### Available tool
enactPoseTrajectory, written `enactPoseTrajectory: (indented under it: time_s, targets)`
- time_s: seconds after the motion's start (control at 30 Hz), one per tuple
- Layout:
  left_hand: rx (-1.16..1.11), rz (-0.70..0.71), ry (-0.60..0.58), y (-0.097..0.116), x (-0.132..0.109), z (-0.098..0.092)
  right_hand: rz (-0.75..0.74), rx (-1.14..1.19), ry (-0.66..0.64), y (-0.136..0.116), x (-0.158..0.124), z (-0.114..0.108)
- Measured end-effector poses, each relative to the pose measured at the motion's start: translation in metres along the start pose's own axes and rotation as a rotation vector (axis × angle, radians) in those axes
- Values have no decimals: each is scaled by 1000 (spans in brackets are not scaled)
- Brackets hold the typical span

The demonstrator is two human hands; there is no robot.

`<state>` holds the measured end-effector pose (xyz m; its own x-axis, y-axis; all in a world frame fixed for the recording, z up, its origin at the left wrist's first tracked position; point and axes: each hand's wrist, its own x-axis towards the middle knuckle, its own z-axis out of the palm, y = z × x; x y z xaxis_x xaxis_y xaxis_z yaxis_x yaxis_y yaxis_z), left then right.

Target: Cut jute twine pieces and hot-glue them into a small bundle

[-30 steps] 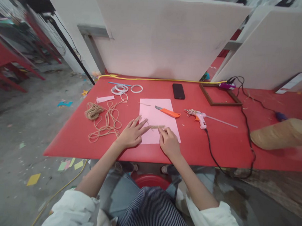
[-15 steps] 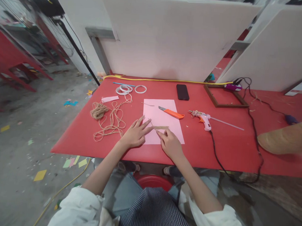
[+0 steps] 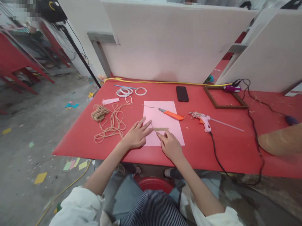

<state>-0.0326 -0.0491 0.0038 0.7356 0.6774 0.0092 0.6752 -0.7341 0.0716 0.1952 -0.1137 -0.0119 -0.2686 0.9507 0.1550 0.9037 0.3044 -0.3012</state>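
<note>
A pink sheet of paper (image 3: 154, 111) lies on the red table, with a short flat row of brown twine strands (image 3: 162, 128) near its middle. My left hand (image 3: 137, 134) rests flat with its fingers spread over the paper's left edge, fingertips beside the left end of the strands. My right hand (image 3: 170, 143) is at the strands' near side, index finger stretched toward their left end and the other fingers curled; it appears to pinch the twine, though the contact is partly hidden. An orange utility knife (image 3: 173, 115) lies on the paper beyond both hands.
Left are a twine bundle (image 3: 100, 113) with loose loops and white rings (image 3: 124, 91). A black phone (image 3: 182, 94), a wooden frame (image 3: 226, 106) and a pink glue gun (image 3: 204, 122) with a trailing cord lie to the right. A co-worker's forearm or similar tan shape (image 3: 285, 139) is unclear.
The view has tilted up slightly, so everything sits a little lower in the picture. Both hands keep nearly the same place on the paper and twine.
</note>
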Motion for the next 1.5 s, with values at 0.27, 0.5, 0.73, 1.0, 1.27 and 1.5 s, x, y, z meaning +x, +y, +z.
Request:
enactPoseTrajectory:
  time_s: [0.27, 0.5, 0.73, 1.0, 1.27, 1.5]
  targets:
    - [5, -1, 11, 0, 0, -1, -3, 2, 16, -1, 0, 0]
    - [-27, -5, 45, 1, 2, 1, -2, -5, 18, -1, 0, 0]
    - [-45, -45, 45, 9, 4, 1, 1, -2, 5, -3, 0, -3]
    - [-48, -45, 29, 11, 3, -1, -18, 0, 43, -1, -1, 2]
    - [-140, -18, 11, 7, 5, -3, -9, -4, 43, 0, -1, 2]
    - [-182, -29, -9, 5, 6, -7, -54, -23, 79, 3, -4, 5]
